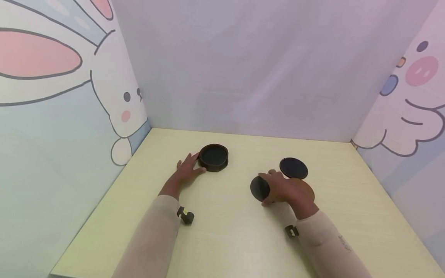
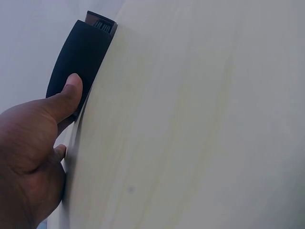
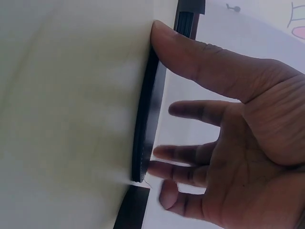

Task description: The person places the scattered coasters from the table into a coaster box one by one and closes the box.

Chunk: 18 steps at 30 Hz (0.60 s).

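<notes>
Nearest the camera, two pale sleeves reach forward over the light wooden table point(image 1: 222, 239), each wrist carrying a small strapped device; the right hand point(image 1: 290, 192) lies low on the table to the right of centre, its fingers spread and fairly straight, with the thumb and fingertips touching the edge of a thin black disc point(image 1: 259, 188) that lies flat beneath them; in the right wrist view the same right hand point(image 3: 238, 138) shows its thumb laid against the rim of the disc point(image 3: 145, 133) and the fingers apart, barely curled, so the hold is a light touch and not a clamp; just beyond that hand a second black disc point(image 1: 293, 168) lies flat on the table, close to the knuckles but apart from the first; farther off and to the left, the left hand point(image 1: 187, 168) rests on the table with fingers extended, the thumb pressing the side of a round dark holder point(image 1: 213, 157); the left wrist view shows the thumb of the left hand point(image 2: 35, 152) flat against the wall of the holder point(image 2: 78, 62); behind everything stand pastel walls with a cartoon rabbit point(image 1: 121, 104) on the left.
</notes>
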{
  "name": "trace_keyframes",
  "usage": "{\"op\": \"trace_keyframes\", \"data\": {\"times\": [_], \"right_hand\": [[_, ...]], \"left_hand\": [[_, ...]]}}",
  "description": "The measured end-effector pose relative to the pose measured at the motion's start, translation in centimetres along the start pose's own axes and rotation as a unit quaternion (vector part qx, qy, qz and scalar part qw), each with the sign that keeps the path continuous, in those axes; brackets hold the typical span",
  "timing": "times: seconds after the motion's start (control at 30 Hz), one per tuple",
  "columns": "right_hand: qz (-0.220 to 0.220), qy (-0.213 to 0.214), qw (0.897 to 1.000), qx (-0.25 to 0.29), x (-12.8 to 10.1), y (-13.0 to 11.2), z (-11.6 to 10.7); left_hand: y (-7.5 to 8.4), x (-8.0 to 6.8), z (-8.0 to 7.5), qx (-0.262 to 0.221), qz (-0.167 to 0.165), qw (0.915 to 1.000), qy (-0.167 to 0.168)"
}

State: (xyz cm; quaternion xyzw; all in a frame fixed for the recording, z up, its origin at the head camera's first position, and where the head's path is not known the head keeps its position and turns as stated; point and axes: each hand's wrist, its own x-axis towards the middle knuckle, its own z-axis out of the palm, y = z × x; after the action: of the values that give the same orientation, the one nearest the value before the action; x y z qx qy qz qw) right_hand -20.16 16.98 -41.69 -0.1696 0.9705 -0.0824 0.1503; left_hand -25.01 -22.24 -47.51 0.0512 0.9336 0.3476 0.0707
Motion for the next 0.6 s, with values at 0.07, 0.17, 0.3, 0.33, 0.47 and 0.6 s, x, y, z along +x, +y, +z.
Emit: {"op": "trace_keyframes", "data": {"times": [0.07,0.17,0.3,0.33,0.47,0.6], "right_hand": [[0.004,0.000,1.000,-0.004,-0.08,0.13,0.03],[0.003,0.005,1.000,-0.006,-0.14,0.20,0.05],[0.001,0.010,1.000,-0.004,-0.10,0.29,0.16],[0.002,0.010,1.000,-0.006,-0.07,0.30,0.23],[0.001,0.009,1.000,-0.020,0.13,0.16,0.51],[-0.030,0.026,0.999,-0.017,0.54,-0.02,0.68]], "left_hand": [[0.03,-0.03,0.01,0.001,0.000,1.0000,0.000],[0.03,-0.03,0.00,0.000,-0.002,1.0000,0.002],[-0.04,0.04,0.03,0.003,-0.003,1.0000,0.001],[-0.06,0.06,0.05,0.003,-0.002,1.0000,0.000],[-0.08,0.09,0.08,0.002,0.000,1.0000,-0.001],[-0.12,0.14,0.05,0.002,0.003,1.0000,0.000]]}}
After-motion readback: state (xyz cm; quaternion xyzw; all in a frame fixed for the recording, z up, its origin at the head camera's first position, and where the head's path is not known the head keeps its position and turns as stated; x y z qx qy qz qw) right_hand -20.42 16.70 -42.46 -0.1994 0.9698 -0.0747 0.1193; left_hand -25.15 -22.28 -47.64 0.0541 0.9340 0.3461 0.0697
